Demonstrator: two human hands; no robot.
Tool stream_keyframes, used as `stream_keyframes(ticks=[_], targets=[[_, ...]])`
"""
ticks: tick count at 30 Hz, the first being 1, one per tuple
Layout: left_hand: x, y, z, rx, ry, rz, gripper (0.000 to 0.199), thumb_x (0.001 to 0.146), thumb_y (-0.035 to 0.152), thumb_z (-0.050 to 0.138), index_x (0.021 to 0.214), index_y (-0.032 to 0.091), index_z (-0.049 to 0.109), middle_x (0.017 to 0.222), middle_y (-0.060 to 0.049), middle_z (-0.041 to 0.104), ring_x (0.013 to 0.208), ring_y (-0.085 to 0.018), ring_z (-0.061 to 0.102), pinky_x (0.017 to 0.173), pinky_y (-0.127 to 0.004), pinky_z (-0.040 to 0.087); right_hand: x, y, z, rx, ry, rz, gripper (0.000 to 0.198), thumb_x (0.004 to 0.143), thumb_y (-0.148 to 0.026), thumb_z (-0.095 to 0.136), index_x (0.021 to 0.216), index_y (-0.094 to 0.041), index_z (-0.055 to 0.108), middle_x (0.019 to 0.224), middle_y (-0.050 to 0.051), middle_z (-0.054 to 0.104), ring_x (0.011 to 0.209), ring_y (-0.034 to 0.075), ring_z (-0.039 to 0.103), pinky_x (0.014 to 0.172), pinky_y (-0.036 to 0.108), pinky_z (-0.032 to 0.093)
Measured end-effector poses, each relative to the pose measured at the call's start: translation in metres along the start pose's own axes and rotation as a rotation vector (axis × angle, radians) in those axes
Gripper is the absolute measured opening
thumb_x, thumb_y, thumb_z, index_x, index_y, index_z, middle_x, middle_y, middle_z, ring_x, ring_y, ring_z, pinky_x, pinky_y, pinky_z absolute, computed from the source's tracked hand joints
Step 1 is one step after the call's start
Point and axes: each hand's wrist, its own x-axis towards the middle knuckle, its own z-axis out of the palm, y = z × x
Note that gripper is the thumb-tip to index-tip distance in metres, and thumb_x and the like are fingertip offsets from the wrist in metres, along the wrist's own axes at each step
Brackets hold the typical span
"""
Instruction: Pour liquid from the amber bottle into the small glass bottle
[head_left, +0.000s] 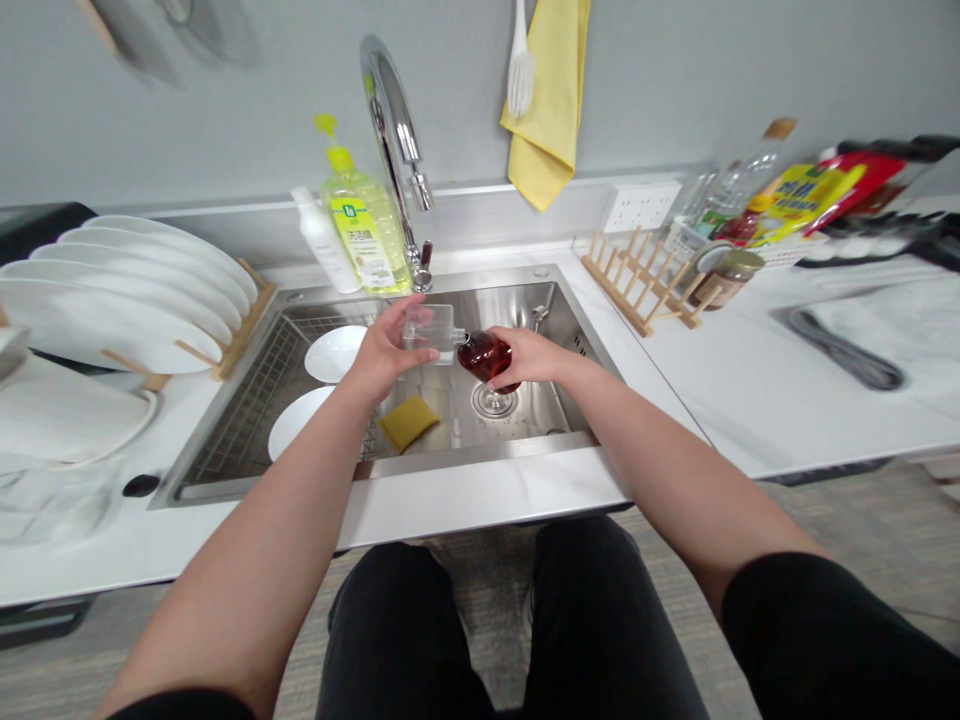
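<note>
White tabletop (787, 400) is seen running along a grey wall, with a stainless steel sink (570, 330) set into it. Left of the sink, white plates (120, 290) are stood on edge in a wooden rack. An empty wooden rack (637, 285) is observed right of the sink, with jars and bottles behind it. A yellow cloth (551, 95) is hung on the wall. A chrome faucet (394, 130) is arched over the basin, with a yellow dish soap bottle (364, 225) just beside it. Two white dishes (334, 352) are seen lying in the left part of the basin, and a yellow sponge (408, 421) lies on the sink floor. The left hand (386, 355) is held over the basin, its fingers wrapped around a clear square bottle (433, 330) lying on its side. The right hand (529, 358) is closed on a round glass of red liquid (484, 355), tilted above the drain, touching the bottle's neck.
</note>
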Motion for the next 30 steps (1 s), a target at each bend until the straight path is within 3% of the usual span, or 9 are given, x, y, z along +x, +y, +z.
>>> stream_keyframes(ticks=[30], targets=[[0.0009, -0.0032, -0.0014, 0.034, -0.037, -0.018, 0.106, 0.060, 0.031, 0.112, 0.158, 0.030, 0.070, 0.142, -0.013, 0.077, 0.142, -0.040, 0.070, 0.110, -0.057, 0.066, 0.0001, -0.0001, 0.0001, -0.004, -0.048, 0.033, 0.067, 0.065, -0.042, 0.106, 0.121, -0.026, 0.074, 0.114, 0.004, 0.086, 0.105, 0.032, 0.081, 0.089, 0.040, 0.059]])
